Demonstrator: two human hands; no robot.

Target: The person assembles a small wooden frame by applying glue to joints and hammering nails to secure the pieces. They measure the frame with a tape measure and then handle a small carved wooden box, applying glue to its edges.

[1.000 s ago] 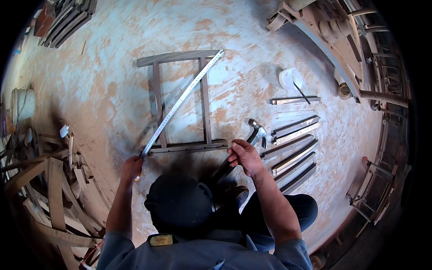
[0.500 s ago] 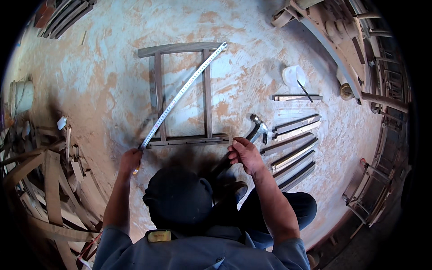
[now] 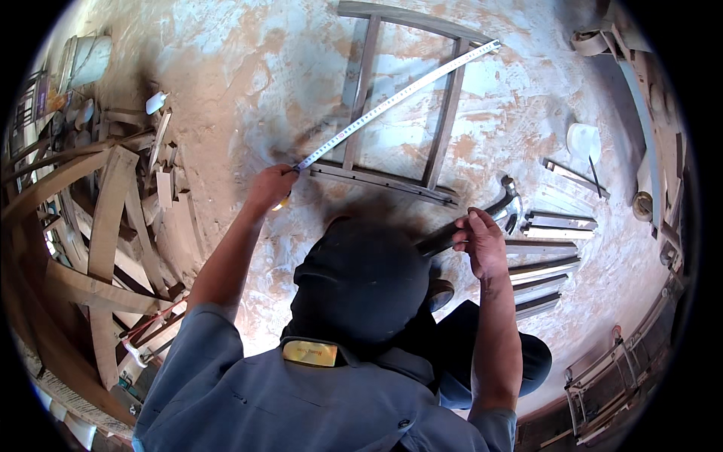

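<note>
A yellow-cased tape measure (image 3: 282, 202) is gripped in my left hand (image 3: 271, 187). Its white blade (image 3: 407, 96) runs diagonally over a dark wooden frame (image 3: 444, 124) on the floor, from the near-left corner to the far-right end of the curved rail. My right hand (image 3: 482, 239) hovers near the frame's near-right corner, thumb and fingers pinched together. Whatever may be between those fingertips is too small to make out. A hammer (image 3: 514, 205) with a dark handle lies beside and partly behind this hand. A cap-covered head hides part of the floor before me.
Several dark wooden strips (image 3: 541, 248) lie on the right, with a white tub (image 3: 583, 140) and a thin dark stick beyond them. Curved wooden parts (image 3: 105, 218) are piled on the left. A wooden rack (image 3: 602, 377) stands at lower right.
The view has shifted, so the frame, tape and hammer appear farther right, the frame higher and tilted. The tape still spans the frame diagonally; both hands keep much the same pose.
</note>
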